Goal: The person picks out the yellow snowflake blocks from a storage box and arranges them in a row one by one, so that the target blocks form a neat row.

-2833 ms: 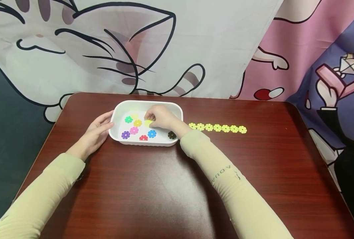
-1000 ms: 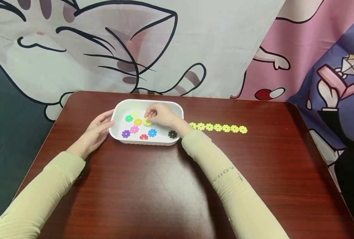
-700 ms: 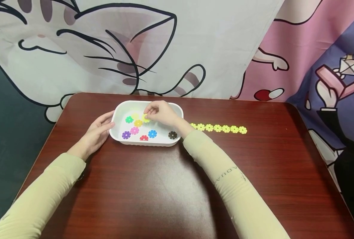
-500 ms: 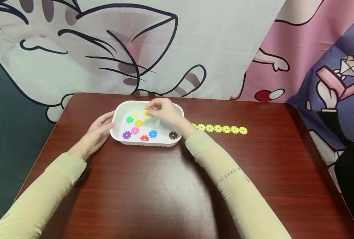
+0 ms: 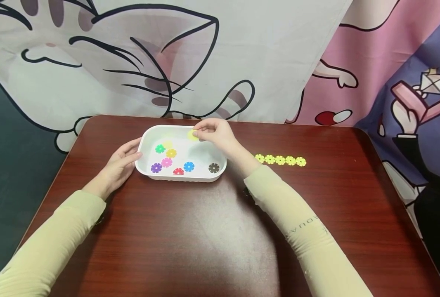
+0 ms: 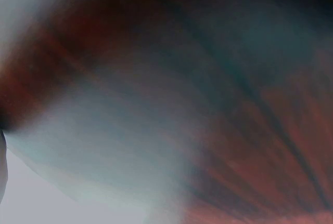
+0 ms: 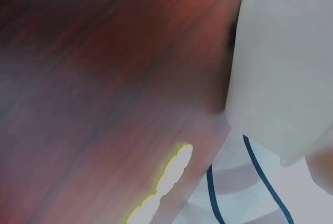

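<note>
With my left hand (image 5: 117, 163) I grip the left end of a white plastic tray (image 5: 180, 179), thumb at the rim. My right hand (image 5: 218, 134) pinches a yellow flower-shaped disc (image 5: 192, 135) between thumb and fingertips, over the tray's back part. Inside the tray lie single discs: green (image 5: 160, 149), pale yellow (image 5: 167, 144), orange-yellow (image 5: 171, 153), pink (image 5: 166, 162), purple (image 5: 156, 168), red (image 5: 178, 171), blue (image 5: 188, 166) and black (image 5: 214, 168). To its right, a straight row of yellow discs (image 5: 280, 160) lies on the table, its left end hidden by my right wrist.
The brown wooden table (image 5: 190, 239) ends just behind the tray. Beyond that edge hangs a cloth printed with a cartoon cat (image 5: 264, 53). In the right wrist view the tray's wall (image 7: 281, 68) stands close to the disc row (image 7: 166, 180). The left wrist view is mostly blurred.
My right hand has picked up the yellow disc and moved it back and to the right, toward the tray's back rim. My left hand stays at the tray's left end.
</note>
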Tool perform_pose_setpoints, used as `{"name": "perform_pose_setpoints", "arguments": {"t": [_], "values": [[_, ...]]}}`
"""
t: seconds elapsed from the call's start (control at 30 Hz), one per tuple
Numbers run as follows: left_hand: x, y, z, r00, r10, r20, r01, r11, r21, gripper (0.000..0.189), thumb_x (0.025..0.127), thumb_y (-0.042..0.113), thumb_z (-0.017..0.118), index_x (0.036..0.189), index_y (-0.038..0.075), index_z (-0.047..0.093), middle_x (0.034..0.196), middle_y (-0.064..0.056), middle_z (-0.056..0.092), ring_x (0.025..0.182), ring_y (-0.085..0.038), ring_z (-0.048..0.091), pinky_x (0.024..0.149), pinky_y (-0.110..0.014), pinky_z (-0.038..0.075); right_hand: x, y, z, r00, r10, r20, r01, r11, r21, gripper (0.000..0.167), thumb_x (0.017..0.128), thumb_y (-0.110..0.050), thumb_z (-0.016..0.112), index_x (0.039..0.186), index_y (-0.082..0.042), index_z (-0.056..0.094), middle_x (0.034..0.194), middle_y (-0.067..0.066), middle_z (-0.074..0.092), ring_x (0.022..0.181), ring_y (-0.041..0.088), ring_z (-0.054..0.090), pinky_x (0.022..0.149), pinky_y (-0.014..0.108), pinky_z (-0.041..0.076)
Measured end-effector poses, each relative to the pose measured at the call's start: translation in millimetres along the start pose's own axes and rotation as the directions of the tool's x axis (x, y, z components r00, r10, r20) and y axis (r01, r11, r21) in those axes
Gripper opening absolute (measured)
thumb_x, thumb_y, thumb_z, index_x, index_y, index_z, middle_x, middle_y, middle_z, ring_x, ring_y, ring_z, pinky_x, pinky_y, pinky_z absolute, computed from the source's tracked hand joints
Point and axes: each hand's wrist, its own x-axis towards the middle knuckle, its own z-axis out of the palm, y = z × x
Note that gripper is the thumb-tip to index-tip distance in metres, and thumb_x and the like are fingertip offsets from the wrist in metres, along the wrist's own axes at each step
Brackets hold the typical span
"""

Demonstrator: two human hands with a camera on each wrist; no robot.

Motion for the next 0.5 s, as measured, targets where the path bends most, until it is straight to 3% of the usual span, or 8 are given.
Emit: {"name": "perform_pose_setpoints", "arguments": {"t": [0.27,0.5], "values": [[-1.2,0.1,-0.8,1.000,0.019,0.018,-0.018,0.999,-0.037,0.044,0.107,0.004,0.059,0.147,0.018,0.050,0.161,-0.007,0.040,0.122,0.003,0.063,0.099,-0.013,0.055,-16.5,0,-26,0.999,0.003,-0.054,0.004,0.992,0.129,0.014,0.094,-0.001,0.078,0.107,0.005,0.076,0.093,0.001,0.076,0.083,0.009,0.072,0.082,0.029,0.065],[-1.7,0.6,0.0,1.000,0.013,0.020,-0.012,0.999,-0.038,0.044,0.107,0.005,0.060,0.147,0.018,0.049,0.165,-0.010,0.035,0.122,0.004,0.062,0.100,-0.013,0.055,-29.4,1,-56,0.990,0.065,-0.123,-0.039,0.980,0.197,0.007,0.096,0.001,0.074,0.102,-0.003,0.076,0.089,-0.004,0.076,0.081,0.008,0.072,0.081,0.027,0.065]]}}
